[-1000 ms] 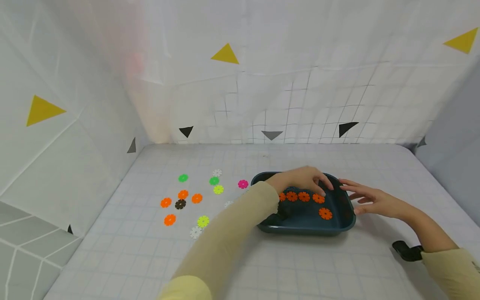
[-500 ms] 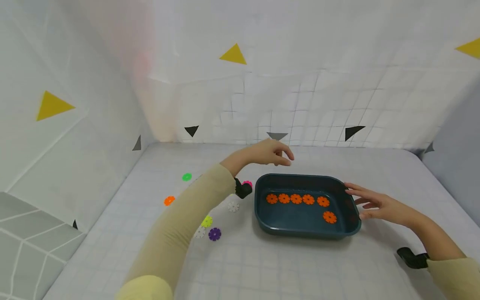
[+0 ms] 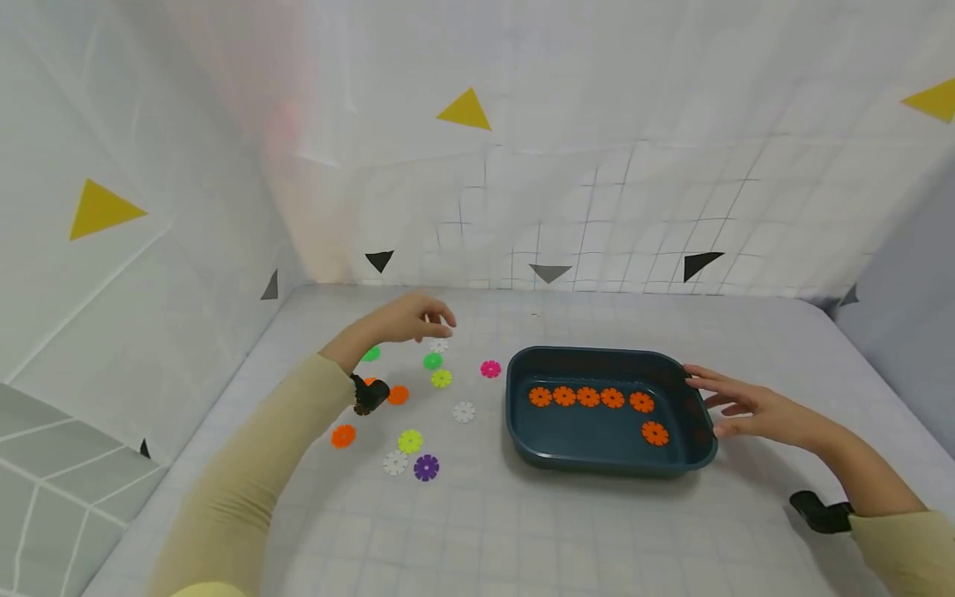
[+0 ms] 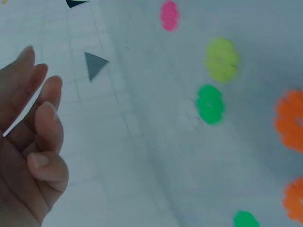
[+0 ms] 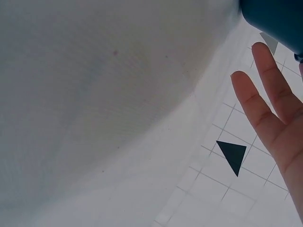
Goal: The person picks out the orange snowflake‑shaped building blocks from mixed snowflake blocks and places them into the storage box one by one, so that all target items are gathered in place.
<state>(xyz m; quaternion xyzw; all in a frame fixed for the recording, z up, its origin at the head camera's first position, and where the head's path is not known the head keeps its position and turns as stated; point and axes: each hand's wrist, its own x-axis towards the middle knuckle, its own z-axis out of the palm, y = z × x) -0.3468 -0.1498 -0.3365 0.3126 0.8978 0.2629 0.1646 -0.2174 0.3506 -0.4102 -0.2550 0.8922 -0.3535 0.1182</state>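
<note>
A dark blue tray [image 3: 591, 437] sits right of centre in the head view, with several orange flower-shaped discs [image 3: 588, 396] lying in it, most in a row. My right hand [image 3: 716, 400] rests with straight fingers against the tray's right rim; the right wrist view shows those fingers [image 5: 265, 104] beside the tray corner [image 5: 277, 21]. My left hand [image 3: 429, 319] hovers with relaxed fingers and holds nothing, just above a white disc [image 3: 438, 345] and a green disc [image 3: 433, 361]. The left wrist view shows that empty hand [image 4: 35, 142] over a green disc [image 4: 209, 104].
Loose discs lie left of the tray: pink [image 3: 490, 369], yellow-green [image 3: 441, 378], orange [image 3: 398, 395], orange [image 3: 343, 435], white [image 3: 463, 411], purple [image 3: 426, 467]. White gridded walls with triangle marks close in the back and left sides.
My left hand lifted out of the tray, then swept left to hover over the scattered discs. The right hand stayed at the tray's right rim.
</note>
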